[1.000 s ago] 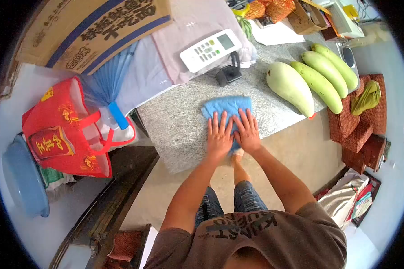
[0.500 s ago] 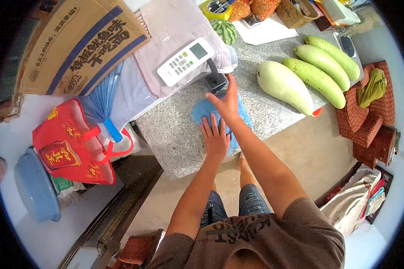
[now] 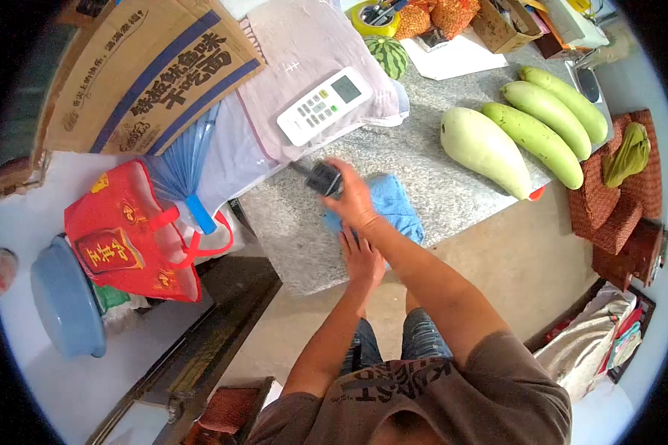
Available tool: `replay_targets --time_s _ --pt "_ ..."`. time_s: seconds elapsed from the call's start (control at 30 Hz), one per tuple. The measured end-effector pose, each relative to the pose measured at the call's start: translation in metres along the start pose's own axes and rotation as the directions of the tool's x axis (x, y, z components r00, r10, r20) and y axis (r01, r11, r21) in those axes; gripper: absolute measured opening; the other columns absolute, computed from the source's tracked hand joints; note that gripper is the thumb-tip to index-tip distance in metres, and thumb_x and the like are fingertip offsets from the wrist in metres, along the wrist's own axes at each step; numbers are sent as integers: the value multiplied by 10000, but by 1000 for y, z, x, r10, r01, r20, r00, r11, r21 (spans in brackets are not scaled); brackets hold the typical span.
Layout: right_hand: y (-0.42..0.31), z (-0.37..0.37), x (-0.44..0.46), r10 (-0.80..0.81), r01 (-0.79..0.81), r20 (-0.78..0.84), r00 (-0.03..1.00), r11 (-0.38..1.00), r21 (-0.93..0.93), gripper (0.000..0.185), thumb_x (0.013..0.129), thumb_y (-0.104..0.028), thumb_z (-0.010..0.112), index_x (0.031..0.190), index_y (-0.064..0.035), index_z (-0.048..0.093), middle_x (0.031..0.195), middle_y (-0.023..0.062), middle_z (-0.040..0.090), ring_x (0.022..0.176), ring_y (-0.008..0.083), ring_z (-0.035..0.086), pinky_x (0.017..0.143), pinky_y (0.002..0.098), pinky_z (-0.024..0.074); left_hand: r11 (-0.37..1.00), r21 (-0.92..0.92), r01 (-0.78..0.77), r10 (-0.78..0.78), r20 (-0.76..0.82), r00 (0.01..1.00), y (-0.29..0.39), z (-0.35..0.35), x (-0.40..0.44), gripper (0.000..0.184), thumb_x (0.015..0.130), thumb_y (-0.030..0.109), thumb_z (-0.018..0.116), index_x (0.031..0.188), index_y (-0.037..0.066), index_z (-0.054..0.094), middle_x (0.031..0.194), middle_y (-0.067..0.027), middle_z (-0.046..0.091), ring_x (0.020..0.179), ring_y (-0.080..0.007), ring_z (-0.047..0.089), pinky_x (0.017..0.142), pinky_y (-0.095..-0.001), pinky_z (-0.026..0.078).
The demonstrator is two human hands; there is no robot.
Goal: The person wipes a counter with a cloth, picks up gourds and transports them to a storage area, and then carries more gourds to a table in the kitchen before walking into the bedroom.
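Observation:
My right hand [image 3: 351,197] is closed around a small black box-like thing [image 3: 323,179], which tilts to the left near the cloth-covered part of the table; I cannot make out its exact kind. Under and behind that hand lies a crumpled blue cloth [image 3: 397,208] on the grey speckled tabletop [image 3: 289,230]. My left hand [image 3: 364,259] rests at the cloth's near left edge with its fingers stretched forward, the tips partly covered by my right hand. A white remote control [image 3: 324,106] lies on the pale fabric [image 3: 274,44] just beyond.
Several pale green gourds [image 3: 486,152] lie on the right of the table. A small watermelon [image 3: 386,57], a yellow container [image 3: 375,18] and a cardboard box [image 3: 505,26] stand at the back. Left are a large carton [image 3: 148,81], a red bag [image 3: 133,237] and a blue basin [image 3: 67,297].
My right hand has closed on the black thing and shifted it left and nearer, tilting it. My left hand stays by the blue cloth. The whole view has shifted slightly.

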State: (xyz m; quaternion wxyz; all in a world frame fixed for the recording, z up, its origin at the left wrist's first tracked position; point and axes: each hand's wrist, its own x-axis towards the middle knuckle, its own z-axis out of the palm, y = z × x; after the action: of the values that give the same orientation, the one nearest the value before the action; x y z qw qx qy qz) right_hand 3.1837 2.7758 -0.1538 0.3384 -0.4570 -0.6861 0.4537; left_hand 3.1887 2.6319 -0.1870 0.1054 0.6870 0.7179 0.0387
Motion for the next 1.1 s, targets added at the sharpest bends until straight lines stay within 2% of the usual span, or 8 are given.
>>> replay_targets --time_s 0.1,0.2,0.33,0.4,0.63,0.7,0.83,1.1 --pt "-13 26 2 -32 30 37 999 998 54 654 563 -60 703 1164 -76 446 1131 158 514 1056 336 496 888 369 415 977 -213 18 -5 59 998 -2 -4 0 730 776 419 542 1337 30 281 1348 -250 246 1236 -433 240 997 -555 181" --pt "-19 32 -2 -37 33 46 998 996 83 631 603 -88 712 1172 -73 441 1120 153 529 1042 314 519 888 353 415 979 -202 24 -28 -14 1000 0 -23 2 691 795 401 529 1336 38 297 1331 -216 293 1230 -373 280 996 -518 204" --pt "-40 -5 -20 11 -43 159 987 979 197 650 632 -126 728 1195 -60 408 1111 139 550 1057 266 533 909 329 397 992 -121 -34 24 -85 996 -7 -3 1 630 825 381 494 1328 47 315 1337 -213 286 1229 -369 285 995 -516 206" --pt "-63 -38 -16 -13 -21 164 986 979 200 677 620 -134 737 1200 -52 399 1113 135 553 1060 256 531 918 333 390 990 -135 42 -33 68 997 -9 15 -1 636 775 381 577 1300 82 377 1388 -219 221 1292 -425 149 1020 -593 120" --pt "-164 -126 80 -84 129 -164 983 951 283 797 694 -366 702 1230 64 299 994 188 567 884 234 576 778 356 462 988 -157 15 -8 48 999 -6 -17 1 683 757 326 630 1321 70 345 1403 -224 175 1275 -485 114 1014 -599 135" --pt "-172 -134 132 -140 154 -208 968 987 51 709 662 -406 680 1106 79 415 934 213 576 864 260 591 770 333 462 982 -186 19 -9 52 999 -7 -18 0 706 749 328 638 1331 73 330 1429 -214 115 1295 -474 57 1013 -599 138" --pt "-198 -133 200 -78 58 -33 996 915 -400 676 656 -470 639 1021 74 473 912 232 598 837 327 611 724 378 489 984 -176 22 -12 54 998 -6 -18 0 705 744 328 641 1331 85 336 1430 -213 104 1294 -471 72 1016 -593 142" --pt "-196 -82 250 -46 97 90 995 665 -741 659 706 -472 578 1146 -2 439 941 195 611 861 331 609 743 400 496 985 -169 24 -11 81 997 -10 -13 -1 683 764 351 616 1339 116 331 1439 -187 93 1298 -462 66 1030 -582 115"
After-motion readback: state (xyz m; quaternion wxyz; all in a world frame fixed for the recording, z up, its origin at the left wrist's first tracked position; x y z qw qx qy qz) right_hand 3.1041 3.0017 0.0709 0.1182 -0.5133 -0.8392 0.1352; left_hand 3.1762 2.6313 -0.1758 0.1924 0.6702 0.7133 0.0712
